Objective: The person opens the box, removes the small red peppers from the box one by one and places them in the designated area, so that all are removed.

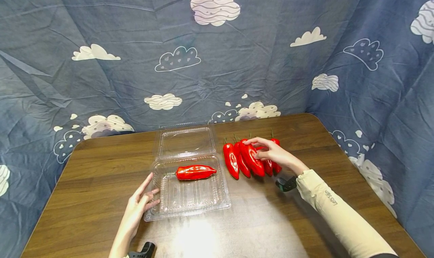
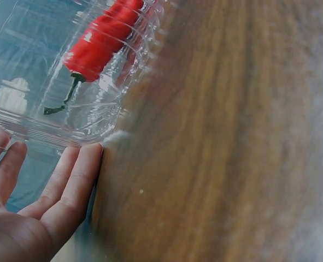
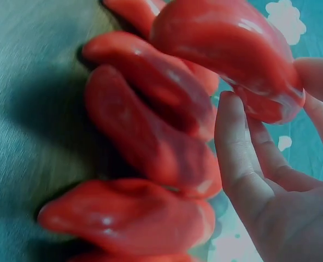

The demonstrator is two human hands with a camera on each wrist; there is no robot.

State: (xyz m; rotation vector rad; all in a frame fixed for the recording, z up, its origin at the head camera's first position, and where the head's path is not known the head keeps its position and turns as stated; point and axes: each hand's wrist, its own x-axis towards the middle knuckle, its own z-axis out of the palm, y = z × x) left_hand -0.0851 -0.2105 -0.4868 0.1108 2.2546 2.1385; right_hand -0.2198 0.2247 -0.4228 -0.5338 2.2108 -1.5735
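Note:
My right hand [image 1: 272, 152] pinches one red pepper [image 1: 251, 158] near its stem end, between thumb and fingers. In the right wrist view this pepper [image 3: 227, 46] is raised over several other red peppers [image 3: 145, 131] that lie side by side on the table. At the left, my left hand [image 1: 137, 205] has its fingers extended and fingertips right at the side of a clear plastic container [image 1: 176, 197]. One red pepper [image 1: 194, 172] with a green stem lies crosswise inside it. Its hinged lid [image 1: 186, 141] is folded back, away from me.
Everything sits on a brown wooden table [image 1: 95, 175] with rounded far corners. Behind and to the right hangs a blue cloth [image 1: 129, 81] printed with white clouds. A bright glare [image 1: 196, 237] shows on the wood in front of the container.

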